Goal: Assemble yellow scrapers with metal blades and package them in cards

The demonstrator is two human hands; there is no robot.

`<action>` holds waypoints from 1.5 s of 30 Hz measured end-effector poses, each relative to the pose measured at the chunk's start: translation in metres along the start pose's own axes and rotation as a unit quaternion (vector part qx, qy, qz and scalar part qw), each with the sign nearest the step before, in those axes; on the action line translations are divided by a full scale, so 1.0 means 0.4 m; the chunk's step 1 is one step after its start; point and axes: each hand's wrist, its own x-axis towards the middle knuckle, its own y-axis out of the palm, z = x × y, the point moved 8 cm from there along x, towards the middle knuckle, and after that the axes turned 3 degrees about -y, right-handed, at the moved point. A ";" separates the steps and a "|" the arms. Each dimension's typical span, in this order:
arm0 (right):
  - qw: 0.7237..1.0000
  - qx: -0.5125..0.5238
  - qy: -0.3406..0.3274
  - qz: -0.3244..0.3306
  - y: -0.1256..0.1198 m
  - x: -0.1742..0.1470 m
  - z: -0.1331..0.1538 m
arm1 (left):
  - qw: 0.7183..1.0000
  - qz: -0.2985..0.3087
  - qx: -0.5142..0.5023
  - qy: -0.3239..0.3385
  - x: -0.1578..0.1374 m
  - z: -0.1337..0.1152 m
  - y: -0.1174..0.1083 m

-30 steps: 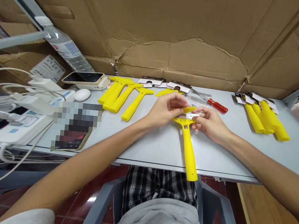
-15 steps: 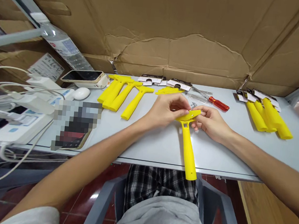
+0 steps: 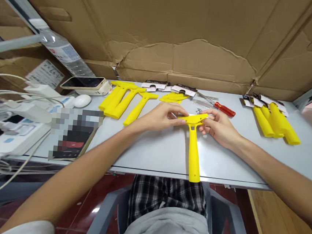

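A yellow T-shaped scraper point(image 3: 194, 154) is held between my two hands, its wide head away from me and its hollow-looking handle pointing at my lap, past the table's front edge. My left hand point(image 3: 163, 116) pinches the left end of the head between thumb and fingers. At the right end, my right hand point(image 3: 219, 127) is closed on the head, with some fingers behind it. Small dark holes show in the head. Just beyond my hands are small loose screws point(image 3: 198, 111) and flat yellow plates point(image 3: 174, 97).
A red-handled screwdriver point(image 3: 224, 109) lies by clear strips behind my right hand. Several yellow scraper handles point(image 3: 135, 111) lie left; carded scrapers point(image 3: 277, 121) lie right. A phone point(image 3: 73, 138), power strip point(image 3: 18, 137), cables and bottle point(image 3: 65, 51) crowd the left side. Cardboard point(image 3: 181, 24) stands behind.
My left hand has shifted from over the top of the scraper's head to its left end. The scraper's head now faces me more squarely. The view has moved slightly.
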 end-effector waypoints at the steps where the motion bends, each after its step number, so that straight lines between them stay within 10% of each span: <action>1: 1.000 0.004 0.002 -0.003 -0.003 0.001 0.000 | 1.000 -0.005 0.000 -0.001 0.000 0.004 -0.001; 20: 0.999 -0.003 -0.005 0.039 0.012 -0.006 0.006 | 0.957 -0.021 -0.231 -0.177 -0.012 0.081 0.019; 45: 0.999 0.017 -0.004 0.037 0.003 -0.006 0.004 | 0.940 -0.056 -0.286 -0.179 -0.010 0.076 0.007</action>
